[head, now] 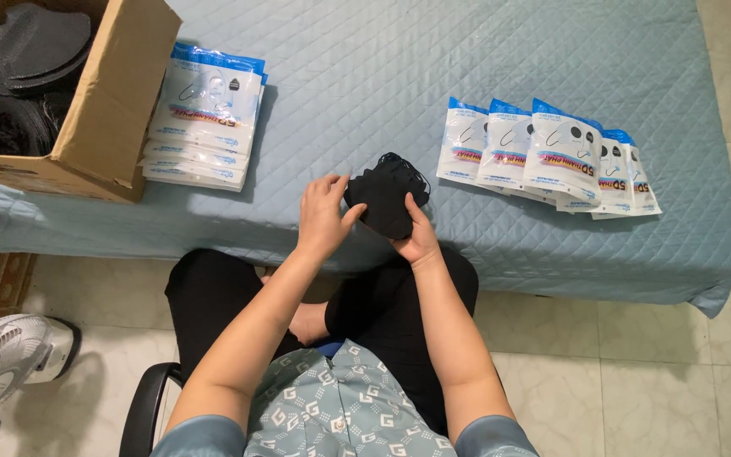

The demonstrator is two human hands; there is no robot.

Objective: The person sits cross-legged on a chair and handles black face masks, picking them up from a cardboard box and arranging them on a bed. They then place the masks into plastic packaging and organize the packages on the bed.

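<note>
- The quilted pale-blue mattress [484, 59] fills most of the view and bears everything else; the person sits at its near edge with both forearms reaching over it.
- An open cardboard box [116, 93] stands at the far left corner, with more dark masks heaped inside.
- Just right of the box lies a squared stack of white-and-blue mask pouches [205, 118]; well apart, on the right, a fanned row of pouches [552, 156] overlaps like shingles.
- The small stack of black face masks [385, 196] is held just above the mattress near its front edge, between the two hands. It looks light, soft and floppy, apt to fan apart or slide layer on layer; the thin ear loops at the top could snag. Pinching the folded edges with the whole stack pressed together seems the surest hold.
- The right hand [419, 241] cups the stack from below, fingers curled partway shut and thumb pressing on the front face.
- The left hand [323, 216] is loosely open, fingertips and thumb touching the stack's left edge.
</note>
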